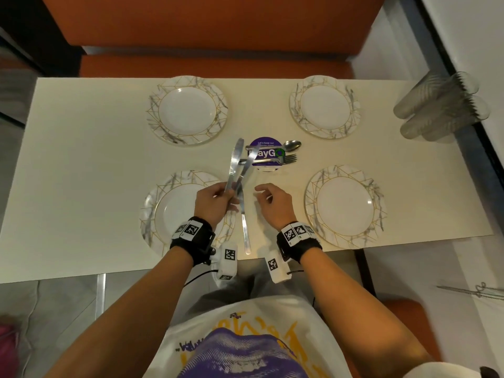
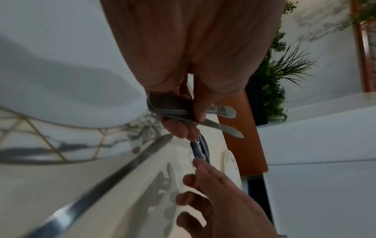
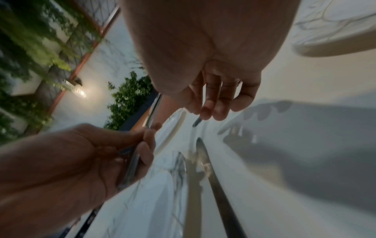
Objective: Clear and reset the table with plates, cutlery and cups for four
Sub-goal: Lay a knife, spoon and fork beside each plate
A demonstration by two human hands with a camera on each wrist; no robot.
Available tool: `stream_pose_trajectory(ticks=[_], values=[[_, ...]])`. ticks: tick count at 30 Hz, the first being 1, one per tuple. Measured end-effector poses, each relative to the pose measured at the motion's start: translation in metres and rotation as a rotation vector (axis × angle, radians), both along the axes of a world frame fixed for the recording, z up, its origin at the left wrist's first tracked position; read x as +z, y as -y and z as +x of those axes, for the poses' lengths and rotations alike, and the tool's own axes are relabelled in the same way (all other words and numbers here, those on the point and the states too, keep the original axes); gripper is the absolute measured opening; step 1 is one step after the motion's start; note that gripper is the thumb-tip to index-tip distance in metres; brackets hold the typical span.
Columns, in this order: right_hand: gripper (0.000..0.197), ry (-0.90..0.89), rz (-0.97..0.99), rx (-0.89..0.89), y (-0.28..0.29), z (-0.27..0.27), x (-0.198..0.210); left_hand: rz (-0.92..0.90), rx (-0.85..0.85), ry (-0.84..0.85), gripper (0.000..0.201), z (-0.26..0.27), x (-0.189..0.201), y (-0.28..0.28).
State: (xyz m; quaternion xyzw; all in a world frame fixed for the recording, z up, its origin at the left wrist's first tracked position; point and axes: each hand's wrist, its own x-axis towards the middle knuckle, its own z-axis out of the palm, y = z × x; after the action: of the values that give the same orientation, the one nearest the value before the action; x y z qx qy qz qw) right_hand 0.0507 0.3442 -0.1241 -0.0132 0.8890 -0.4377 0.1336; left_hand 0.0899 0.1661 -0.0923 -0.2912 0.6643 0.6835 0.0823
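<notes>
Four marbled plates sit on the cream table [image 1: 81, 159]: far left [image 1: 188, 110], far right [image 1: 324, 106], near left [image 1: 163, 211] and near right [image 1: 345, 205]. My left hand [image 1: 223, 195] hovers over the near left plate and grips a bundle of table knives [image 1: 236, 159] by their handles, blades pointing away; the left wrist view shows their handle ends [image 2: 223, 111] past my fingers [image 2: 179, 127]. One knife [image 1: 244, 222] lies on the table just right of that plate. My right hand [image 1: 266, 196] hovers beside it, fingers loosely curled and empty.
A spoon [image 1: 291, 145] and a fork [image 1: 287, 158] lie across a round purple sticker [image 1: 266, 151] at the table's centre. Stacks of clear plastic cups [image 1: 439, 105] lie at the far right edge. An orange bench [image 1: 212, 64] runs along the far side.
</notes>
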Motion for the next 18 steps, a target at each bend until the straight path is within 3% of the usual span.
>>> stream_pose_trajectory(ticks=[7,15,18], values=[[0.018,0.05,-0.232,-0.199,-0.042,-0.043,0.039,0.115,-0.099,-0.02,0.017,-0.033,0.024,-0.074],[0.008,0.033,-0.193,-0.27,-0.166,-0.089,0.058,0.192,-0.195,-0.028,0.018,-0.079,0.039,-0.202],[0.006,0.066,-0.25,-0.357,-0.22,-0.106,0.057,0.126,-0.231,-0.041,0.013,-0.096,0.036,-0.254]])
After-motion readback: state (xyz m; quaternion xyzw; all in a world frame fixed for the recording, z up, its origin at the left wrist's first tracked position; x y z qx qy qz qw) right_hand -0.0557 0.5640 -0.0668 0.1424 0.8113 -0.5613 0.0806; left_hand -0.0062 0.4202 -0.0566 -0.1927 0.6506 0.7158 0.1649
